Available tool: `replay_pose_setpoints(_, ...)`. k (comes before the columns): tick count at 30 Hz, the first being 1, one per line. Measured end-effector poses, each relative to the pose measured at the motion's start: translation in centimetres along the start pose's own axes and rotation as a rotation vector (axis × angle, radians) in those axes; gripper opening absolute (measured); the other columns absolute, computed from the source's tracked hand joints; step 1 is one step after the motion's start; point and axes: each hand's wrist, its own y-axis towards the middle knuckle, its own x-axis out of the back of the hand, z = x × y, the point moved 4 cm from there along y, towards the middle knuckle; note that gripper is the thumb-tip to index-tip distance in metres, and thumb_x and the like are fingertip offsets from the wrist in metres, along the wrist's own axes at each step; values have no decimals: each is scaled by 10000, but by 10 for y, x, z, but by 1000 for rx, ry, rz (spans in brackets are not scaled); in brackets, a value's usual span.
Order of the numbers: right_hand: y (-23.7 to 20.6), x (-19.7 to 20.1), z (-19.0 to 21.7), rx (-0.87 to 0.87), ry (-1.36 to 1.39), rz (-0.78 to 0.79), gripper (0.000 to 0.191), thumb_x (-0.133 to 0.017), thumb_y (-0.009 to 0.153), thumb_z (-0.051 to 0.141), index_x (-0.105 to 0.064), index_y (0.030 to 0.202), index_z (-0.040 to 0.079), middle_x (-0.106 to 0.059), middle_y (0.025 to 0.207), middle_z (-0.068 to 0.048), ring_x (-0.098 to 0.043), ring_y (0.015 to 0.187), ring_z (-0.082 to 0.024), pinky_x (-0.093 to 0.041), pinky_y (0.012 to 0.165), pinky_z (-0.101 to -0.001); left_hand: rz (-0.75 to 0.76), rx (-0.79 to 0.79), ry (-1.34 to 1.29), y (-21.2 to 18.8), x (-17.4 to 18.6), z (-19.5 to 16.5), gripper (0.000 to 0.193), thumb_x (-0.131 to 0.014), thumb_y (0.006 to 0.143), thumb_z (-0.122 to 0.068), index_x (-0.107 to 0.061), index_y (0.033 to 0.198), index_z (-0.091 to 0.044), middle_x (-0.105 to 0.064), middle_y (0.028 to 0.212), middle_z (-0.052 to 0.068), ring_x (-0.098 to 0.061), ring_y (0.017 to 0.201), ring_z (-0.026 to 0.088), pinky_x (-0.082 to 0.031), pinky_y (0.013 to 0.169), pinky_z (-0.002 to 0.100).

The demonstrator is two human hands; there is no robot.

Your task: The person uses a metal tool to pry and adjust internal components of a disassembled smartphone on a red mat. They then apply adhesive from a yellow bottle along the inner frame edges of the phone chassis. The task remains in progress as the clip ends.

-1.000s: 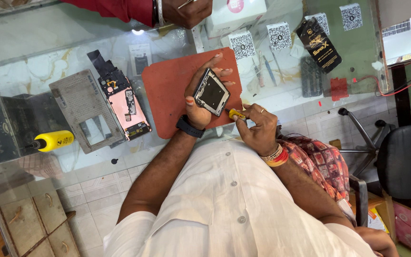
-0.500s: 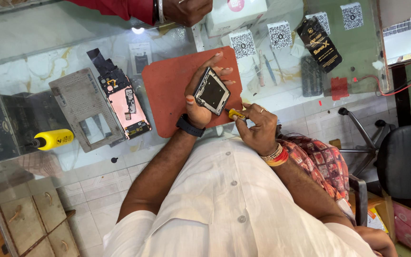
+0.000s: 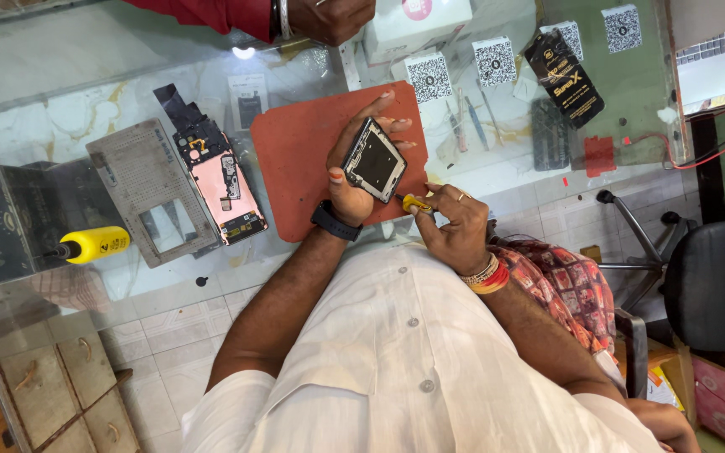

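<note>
My left hand (image 3: 354, 172) holds a phone frame (image 3: 374, 159) just above the red mat (image 3: 295, 164), fingers wrapped along its far edge and thumb pressed against the near edge, so the frame is clamped tilted with its dark inner face toward me. There is a black watch (image 3: 335, 221) on that wrist. My right hand (image 3: 455, 225) sits just beside it, fingers pinched together on a yellow screwdriver (image 3: 415, 202), whose tip meets the frame's lower corner. On that wrist I have red and gold bands (image 3: 488, 275). To the left of the mat, on the glass counter (image 3: 60, 126), lies an opened phone (image 3: 224, 180) showing its pink back and circuit parts, next to a grey perforated panel (image 3: 148, 189). Farther left a second yellow screwdriver (image 3: 94, 245) rests by a dark box (image 3: 2, 222). Beyond the mat lie some code cards (image 3: 463, 67), a white box (image 3: 417, 21) and a black packet (image 3: 564, 75). Another person's hand (image 3: 333, 17), in a red sleeve (image 3: 211, 13), rests at the counter's far edge, well apart from mine. A black chair (image 3: 715, 285) stands to my right.
</note>
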Motion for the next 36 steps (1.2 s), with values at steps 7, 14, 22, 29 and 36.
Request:
replay_pose_setpoints(7, 1, -1, 1, 24, 9, 3, 90, -774, 832, -15, -717, 900, -28, -728, 867, -159, -749, 842, -326, -614, 907, -399, 5, -7, -7, -1, 1, 1, 1050, -533, 877, -854, -510, 1446, 28, -397, 1646, 236, -600, 1301, 294, -604, 999, 465)
replay_pose_setpoints(14, -1, -1, -2, 26, 13, 14, 85, -769, 832, -20, -725, 904, -27, -741, 874, -154, -748, 830, -319, -612, 914, -404, 24, -6, -1, 0, 4, 3, 1039, -525, 878, -857, -523, 1433, 21, -396, 1644, 232, -598, 1315, 298, -603, 1003, 469)
replay_pose_setpoints(22, -1, -1, -3, 27, 18, 30, 96, -789, 836, -5, -724, 905, -19, -737, 861, -147, -753, 841, -313, -619, 933, -410, 16, -3, 8, 0, 2, 3, 1034, -518, 884, -856, -524, 1429, 23, -397, 1643, 234, -600, 1309, 296, -605, 1003, 468)
replay_pose_setpoints(29, -2, -1, -3, 43, 6, 26, 106, -790, 829, -3, -734, 919, -14, -731, 862, -147, -758, 883, -335, -610, 903, -400, 15, 4, 4, 0, 2, 2, 1042, -517, 879, -862, -524, 1429, 23, -398, 1649, 233, -603, 1304, 294, -606, 994, 459)
replay_pose_setpoints(36, -2, -1, -1, 48, 16, 44, 112, -791, 824, 3, -736, 921, -6, -732, 869, -148, -760, 903, -342, -609, 897, -396, 15, 16, -26, 0, 1, 1, 1031, -546, 874, -849, -530, 1424, 23, -389, 1657, 228, -593, 1314, 295, -598, 1002, 459)
